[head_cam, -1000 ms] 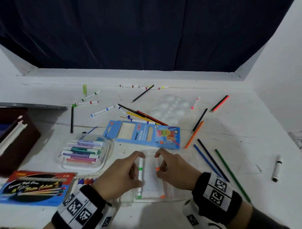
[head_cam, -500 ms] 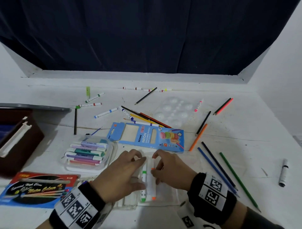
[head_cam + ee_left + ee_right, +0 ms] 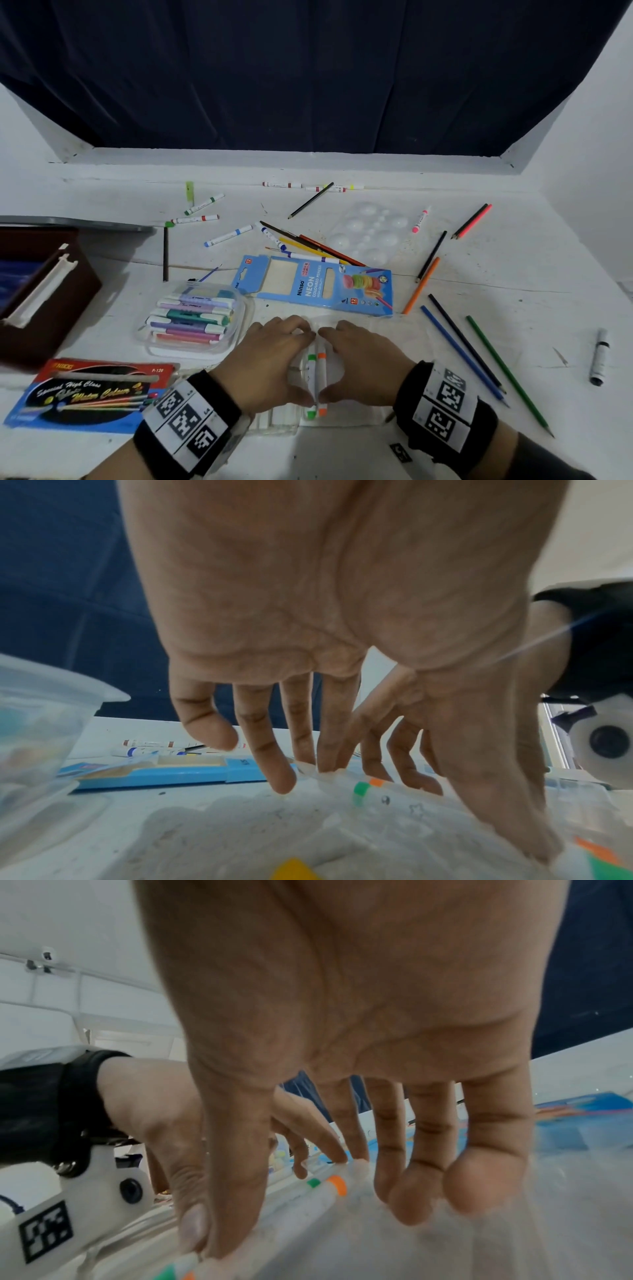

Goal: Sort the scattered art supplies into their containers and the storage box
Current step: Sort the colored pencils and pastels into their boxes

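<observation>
Two white markers, one green-capped [image 3: 311, 380] and one orange-capped [image 3: 321, 377], lie side by side in a clear plastic pouch [image 3: 281, 419] at the table's near edge. My left hand [image 3: 274, 363] presses against the green marker from the left. From the right, my right hand [image 3: 363, 366] presses against the orange one. Both hands have fairly straight fingers, tips down on the pouch. In the left wrist view the green cap [image 3: 361, 791] shows beyond my left fingers [image 3: 281, 775]. The right wrist view has the orange cap [image 3: 337, 1184] beside my right fingers [image 3: 407, 1199].
A clear tub of highlighters [image 3: 191, 317] stands left of my hands, with a blue pencil box [image 3: 313, 286] just beyond them. A dark red storage box [image 3: 41, 287] is far left, a watercolour pack [image 3: 85, 394] below it. Loose pencils [image 3: 459, 353] lie right; markers and a palette [image 3: 371, 233] behind.
The two markers lay apart a second ago. My hands have pushed them together, so they now lie touching, and both hands have closed in on them.
</observation>
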Demonstrator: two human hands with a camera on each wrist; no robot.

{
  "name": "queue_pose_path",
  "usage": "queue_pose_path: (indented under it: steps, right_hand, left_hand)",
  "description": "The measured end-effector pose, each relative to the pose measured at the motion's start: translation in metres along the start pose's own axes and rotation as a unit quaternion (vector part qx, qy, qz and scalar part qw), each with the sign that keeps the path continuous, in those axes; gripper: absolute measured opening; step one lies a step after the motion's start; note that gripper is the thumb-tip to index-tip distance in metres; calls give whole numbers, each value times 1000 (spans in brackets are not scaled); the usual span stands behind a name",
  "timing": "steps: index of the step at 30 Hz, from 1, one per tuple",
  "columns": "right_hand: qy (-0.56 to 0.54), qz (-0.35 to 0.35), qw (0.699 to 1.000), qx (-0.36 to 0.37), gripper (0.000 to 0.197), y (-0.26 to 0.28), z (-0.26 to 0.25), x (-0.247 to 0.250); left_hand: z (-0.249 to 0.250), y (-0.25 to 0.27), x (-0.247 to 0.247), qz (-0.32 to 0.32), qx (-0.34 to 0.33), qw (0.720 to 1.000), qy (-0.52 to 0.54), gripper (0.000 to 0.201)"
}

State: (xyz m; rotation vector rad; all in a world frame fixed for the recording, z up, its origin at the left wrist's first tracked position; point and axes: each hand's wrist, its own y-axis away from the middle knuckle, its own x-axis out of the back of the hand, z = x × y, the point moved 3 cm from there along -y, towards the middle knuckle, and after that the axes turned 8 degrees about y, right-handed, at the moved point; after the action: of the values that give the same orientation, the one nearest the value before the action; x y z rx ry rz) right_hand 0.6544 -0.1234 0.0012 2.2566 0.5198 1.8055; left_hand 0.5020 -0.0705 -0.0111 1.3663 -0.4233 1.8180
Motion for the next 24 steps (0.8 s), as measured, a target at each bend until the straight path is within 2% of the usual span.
queue_pose_path:
  steps: [5, 9, 19, 24]
  right_hand:
    - [35, 30, 999, -9, 84, 3, -6, -5]
    - [71, 43, 997, -3, 77, 2, -12, -2]
    - [92, 16, 996, 0, 68, -12, -13, 5]
    - [64, -5, 998, 14, 73, -11, -8, 11]
  left_hand:
    - [5, -4, 3, -10, 36, 999, -16, 87]
    - [9, -3, 3, -9, 54, 998, -43, 85]
    - [14, -8, 10, -20, 54, 997, -45, 84]
    - [16, -7, 13, -17, 71, 997, -12, 85]
